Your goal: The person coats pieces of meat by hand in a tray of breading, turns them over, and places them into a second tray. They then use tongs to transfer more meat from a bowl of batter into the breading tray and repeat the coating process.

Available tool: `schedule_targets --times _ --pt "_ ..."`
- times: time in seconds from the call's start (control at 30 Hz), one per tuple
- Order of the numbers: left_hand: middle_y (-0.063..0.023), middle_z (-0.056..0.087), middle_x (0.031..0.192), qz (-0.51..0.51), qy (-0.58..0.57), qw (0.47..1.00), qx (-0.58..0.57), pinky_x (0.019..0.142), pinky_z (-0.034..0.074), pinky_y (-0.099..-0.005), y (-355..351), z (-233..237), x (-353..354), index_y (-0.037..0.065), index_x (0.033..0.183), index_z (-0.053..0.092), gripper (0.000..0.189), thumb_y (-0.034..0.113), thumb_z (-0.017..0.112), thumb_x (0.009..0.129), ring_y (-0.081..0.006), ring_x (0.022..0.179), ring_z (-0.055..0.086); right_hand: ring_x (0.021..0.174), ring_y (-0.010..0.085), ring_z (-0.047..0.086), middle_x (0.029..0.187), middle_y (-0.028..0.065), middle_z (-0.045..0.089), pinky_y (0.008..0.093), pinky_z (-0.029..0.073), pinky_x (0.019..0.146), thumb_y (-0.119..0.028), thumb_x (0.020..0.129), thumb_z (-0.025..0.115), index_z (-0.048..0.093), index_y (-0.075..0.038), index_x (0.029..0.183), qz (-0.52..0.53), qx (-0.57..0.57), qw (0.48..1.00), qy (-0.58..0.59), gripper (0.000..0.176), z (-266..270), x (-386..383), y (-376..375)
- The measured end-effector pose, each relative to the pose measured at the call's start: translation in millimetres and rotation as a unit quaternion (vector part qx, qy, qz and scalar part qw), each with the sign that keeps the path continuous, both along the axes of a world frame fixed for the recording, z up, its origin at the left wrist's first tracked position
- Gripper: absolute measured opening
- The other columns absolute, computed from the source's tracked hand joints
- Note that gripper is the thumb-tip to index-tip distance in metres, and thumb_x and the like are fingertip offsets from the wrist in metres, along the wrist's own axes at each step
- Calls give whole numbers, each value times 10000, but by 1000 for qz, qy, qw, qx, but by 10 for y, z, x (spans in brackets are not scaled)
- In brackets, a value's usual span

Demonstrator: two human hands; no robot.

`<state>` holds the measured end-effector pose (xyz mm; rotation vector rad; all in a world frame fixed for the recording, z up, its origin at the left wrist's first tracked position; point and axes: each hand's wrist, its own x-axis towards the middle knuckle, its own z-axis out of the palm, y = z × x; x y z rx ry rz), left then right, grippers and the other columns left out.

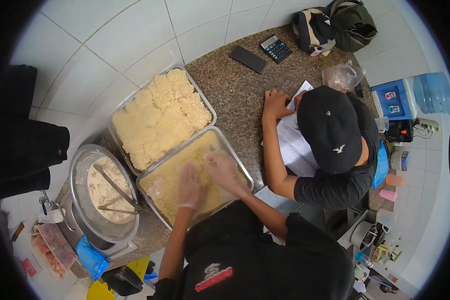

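Note:
Both my hands wear clear plastic gloves and are smeared by motion above a metal tray point(247, 176) of yellowish crumbs point(205, 195). My left hand point(191, 187) is held flat over the middle of the crumbs, its fingers stretched out. To its right, my right hand point(226, 172) angles inward over the same tray, with fingers extended. I see nothing held in either hand. Pale lumps point(156, 190) lie at the tray's left side. Behind it, a second metal tray point(212, 112) holds heaped crumb-coated pieces point(172, 107).
Left of the trays stands a metal bowl point(77, 170) of creamy batter with meat-like pieces and tongs point(116, 185). A co-worker in a black cap point(330, 130) leans over papers point(292, 140) at right. A phone point(248, 59), calculator point(275, 48) and bags point(352, 25) lie farther back.

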<state>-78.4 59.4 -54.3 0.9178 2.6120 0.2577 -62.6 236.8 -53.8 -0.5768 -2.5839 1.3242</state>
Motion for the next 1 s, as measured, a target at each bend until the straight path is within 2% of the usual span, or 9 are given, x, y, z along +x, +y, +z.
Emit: schedule_targets --times 0.13,0.3,0.47,0.53,0.63,0.73,0.8,0.9,1.0 --pt "-282 245 1657 65 -61 996 -2 1286 147 -459 -29 361 93 -111 1529 350 745 365 555 994 -409 1556 192 873 378 673 886 190 695 488 533 812 -233 868 722 730 -65 1066 86 -4 996 -9 259 77 -270 6" --pt "-270 308 1633 79 -153 980 -95 1256 231 -457 -146 620 110 -80 1483 448 658 367 543 1010 -398 1524 283 1135 359 574 1107 171 620 492 483 916 -362 857 738 706 -73 1089 184 205 928 -250 372 106 -479 -251" --pt "-284 423 1560 225 -347 898 -149 1199 346 -459 61 1035 -102 -67 1409 545 577 362 532 1023 -394 1462 397 1190 357 538 1160 192 576 517 454 953 -451 864 718 690 -62 1140 249 175 917 -258 478 78 -537 -425" --pt "-271 443 1550 142 -259 943 -152 1175 376 -476 -41 839 36 -32 1422 547 550 354 523 1031 -394 1442 426 1194 362 536 1173 205 579 525 449 963 -484 872 698 682 -45 1157 285 120 911 -273 523 116 -581 -430" --pt "-246 433 1567 101 -300 924 -215 1157 396 -481 -62 754 65 14 1436 552 520 342 516 1035 -399 1431 439 1111 377 588 1154 224 610 505 472 926 -461 818 761 643 22 1151 218 92 946 -222 598 -125 -404 -610" --pt "-217 418 1591 114 -301 929 -184 1158 393 -473 -34 904 42 57 1467 538 521 339 519 1028 -388 1466 398 1238 375 532 1269 246 586 559 402 1042 -515 892 630 680 32 1105 162 182 967 -80 589 -456 -380 -763" --pt "-212 412 1597 156 -301 925 -171 1171 376 -469 -50 760 126 61 1477 529 535 339 529 1020 -380 1475 390 1097 395 621 1094 245 663 557 433 1009 -372 867 654 724 4 1015 389 135 867 -279 410 -277 -504 -676" --pt "-198 392 1617 154 -266 936 -172 1199 333 -471 -213 583 324 64 1505 498 572 339 546 1006 -364 1499 358 896 417 668 890 228 688 545 486 910 -267 832 648 749 -24 911 323 79 940 -73 275 -630 -161 -707" --pt "-188 341 1648 108 -230 948 -190 1223 286 -490 -277 434 437 58 1543 440 626 343 556 998 -356 1529 303 794 426 669 821 217 685 539 505 824 -236 818 642 746 -27 854 326 95 932 -130 236 -349 -227 -597"
